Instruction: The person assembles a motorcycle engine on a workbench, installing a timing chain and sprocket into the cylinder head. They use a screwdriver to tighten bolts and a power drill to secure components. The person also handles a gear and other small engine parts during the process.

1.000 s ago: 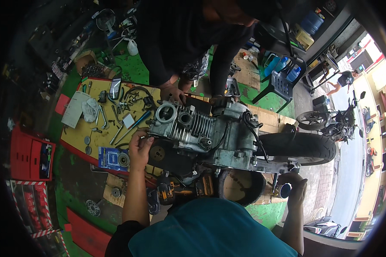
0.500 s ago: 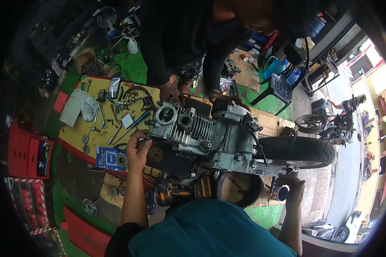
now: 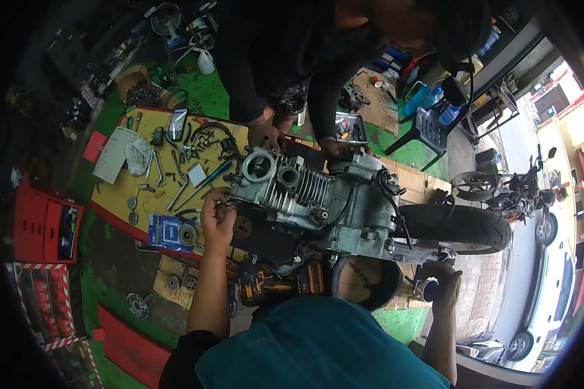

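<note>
A grey scooter engine (image 3: 318,201) with its rear tyre (image 3: 457,228) lies on the floor in front of me. My left hand (image 3: 218,217) rests against the engine's left end by the cylinder (image 3: 266,172), fingers curled on a small part I cannot make out. Lower right, my right hand (image 3: 442,284) grips a small round blue-and-metal object beside the tyre. A person in black leans in from the top, one hand (image 3: 266,135) on the cylinder head, the other (image 3: 336,150) on the casing.
A yellow mat (image 3: 146,188) to the left carries wrenches, bolts, a phone and rags. A yellow-black power tool (image 3: 279,285) lies under the engine. A red toolbox (image 3: 45,223) stands far left. A metal parts tray (image 3: 350,128), blue crate and parked motorcycle (image 3: 519,194) lie beyond.
The other person has leaned further over the engine. My left hand stays at the engine's left end and my right hand stays low by the tyre.
</note>
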Demonstrator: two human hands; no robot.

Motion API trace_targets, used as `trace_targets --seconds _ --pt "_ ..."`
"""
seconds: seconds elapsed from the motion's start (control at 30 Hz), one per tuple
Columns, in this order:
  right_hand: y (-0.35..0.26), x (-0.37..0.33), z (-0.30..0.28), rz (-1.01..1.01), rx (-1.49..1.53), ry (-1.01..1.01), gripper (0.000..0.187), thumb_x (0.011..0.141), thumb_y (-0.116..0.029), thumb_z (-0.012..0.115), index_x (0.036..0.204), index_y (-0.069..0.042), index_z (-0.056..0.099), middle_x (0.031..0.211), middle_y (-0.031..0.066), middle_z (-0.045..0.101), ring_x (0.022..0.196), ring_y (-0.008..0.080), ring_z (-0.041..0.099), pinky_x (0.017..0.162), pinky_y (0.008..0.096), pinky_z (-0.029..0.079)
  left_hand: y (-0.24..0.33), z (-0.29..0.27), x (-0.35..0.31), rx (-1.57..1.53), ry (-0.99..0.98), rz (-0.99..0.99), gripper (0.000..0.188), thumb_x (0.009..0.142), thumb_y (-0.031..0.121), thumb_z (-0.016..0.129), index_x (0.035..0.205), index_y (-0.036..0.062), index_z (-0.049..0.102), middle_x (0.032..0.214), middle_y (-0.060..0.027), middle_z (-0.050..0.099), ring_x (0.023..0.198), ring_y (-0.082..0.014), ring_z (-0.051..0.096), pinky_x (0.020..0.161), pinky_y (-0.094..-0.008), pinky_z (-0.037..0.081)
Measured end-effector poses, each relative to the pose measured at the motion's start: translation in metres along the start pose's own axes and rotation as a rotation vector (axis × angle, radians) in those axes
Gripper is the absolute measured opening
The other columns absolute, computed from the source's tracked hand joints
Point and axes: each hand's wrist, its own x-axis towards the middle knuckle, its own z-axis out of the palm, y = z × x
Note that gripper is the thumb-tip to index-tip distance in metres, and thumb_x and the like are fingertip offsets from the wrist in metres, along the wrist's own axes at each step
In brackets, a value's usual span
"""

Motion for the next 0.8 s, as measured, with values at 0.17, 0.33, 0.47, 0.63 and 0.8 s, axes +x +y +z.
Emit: trace_targets --seconds 0.17,0.33,0.47,0.63,0.8 --pt "0.004 -0.002 0.000 -0.006 0.010 -0.008 0.099 0.105 -0.071 0.011 0.098 0.006 0.072 0.082 0.0158 0.075 0.081 0.0260 0.072 0.092 0.0416 0.051 -0.003 -0.002 0.000 -0.010 -0.025 0.019 0.026 0.089 -0.012 0.057 0.110 0.0026 0.054 0.118 -0.0038 0.058 0.091 -0.0041 0.051 0.078 -0.0190 0.043" --pt "-0.001 -0.004 0.000 0.001 -0.001 -0.016 0.099 0.103 -0.075 0.011 0.100 0.006 0.069 0.084 0.0153 0.074 0.081 0.0244 0.071 0.084 0.0372 0.052 -0.001 -0.004 0.000 0.026 -0.035 0.035 0.027 0.087 -0.012 0.057 0.110 0.0029 0.054 0.119 -0.0035 0.059 0.088 -0.0040 0.049 0.076 -0.0189 0.042" --pt "-0.001 -0.005 -0.001 0.016 0.013 -0.017 0.099 0.102 -0.077 0.012 0.101 0.005 0.068 0.085 0.0147 0.074 0.081 0.0234 0.071 0.081 0.0351 0.053 -0.001 -0.006 -0.001 0.071 -0.023 0.026 0.028 0.087 -0.010 0.059 0.111 0.0032 0.054 0.118 -0.0030 0.060 0.085 -0.0035 0.049 0.075 -0.0185 0.041" --pt "0.001 -0.007 0.000 0.009 0.024 -0.017 0.098 0.103 -0.076 0.013 0.101 0.005 0.068 0.083 0.0141 0.073 0.080 0.0232 0.070 0.080 0.0348 0.053 -0.005 -0.011 -0.002 0.077 -0.031 0.037 0.027 0.087 -0.008 0.060 0.112 0.0034 0.055 0.119 -0.0037 0.061 0.083 -0.0032 0.048 0.073 -0.0182 0.041" --pt "0.002 -0.007 0.000 0.006 0.023 -0.006 0.098 0.103 -0.076 0.013 0.101 0.005 0.069 0.083 0.0144 0.073 0.079 0.0230 0.070 0.080 0.0352 0.053 -0.008 -0.008 0.001 -0.013 -0.019 0.057 0.029 0.088 -0.009 0.061 0.114 0.0025 0.055 0.123 -0.0070 0.061 0.088 -0.0051 0.055 0.076 -0.0197 0.045"
